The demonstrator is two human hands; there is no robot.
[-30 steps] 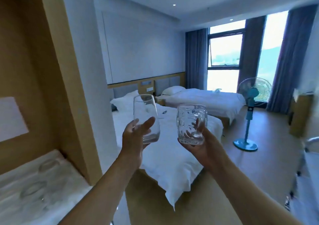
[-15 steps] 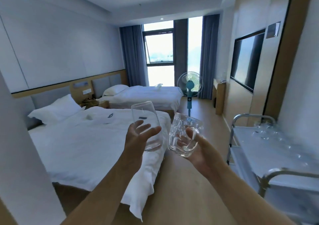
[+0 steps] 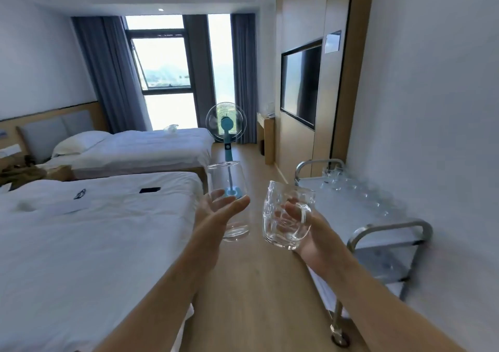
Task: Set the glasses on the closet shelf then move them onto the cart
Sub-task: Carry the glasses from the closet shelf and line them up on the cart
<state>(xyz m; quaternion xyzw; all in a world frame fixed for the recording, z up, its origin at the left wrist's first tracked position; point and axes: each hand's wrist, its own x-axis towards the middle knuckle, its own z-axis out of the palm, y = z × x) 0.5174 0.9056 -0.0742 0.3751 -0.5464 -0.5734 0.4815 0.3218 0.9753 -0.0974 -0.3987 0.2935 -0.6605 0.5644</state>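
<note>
My left hand [image 3: 216, 215] grips a smooth clear tumbler [image 3: 229, 189], held upright at chest height over the floor. My right hand [image 3: 310, 232] holds a dimpled clear glass mug [image 3: 283, 216] by its handle, tilted slightly, just right of the tumbler. A steel cart [image 3: 388, 227] stands against the right wall, to the right of both hands. Several clear glasses [image 3: 353, 189] stand in a row on its top tray, along the wall side. The closet shelf is out of view.
Two white beds fill the left side, the near bed [image 3: 94, 230] close to my left arm. A blue standing fan [image 3: 226, 127] stands in the wooden-floored aisle ahead. A wall television [image 3: 301, 81] hangs on the right, beyond the cart.
The view has swung right, away from the closet shelf and toward the cart, which now stands nearer. Both hands still hold their glasses, carried along with the turn.
</note>
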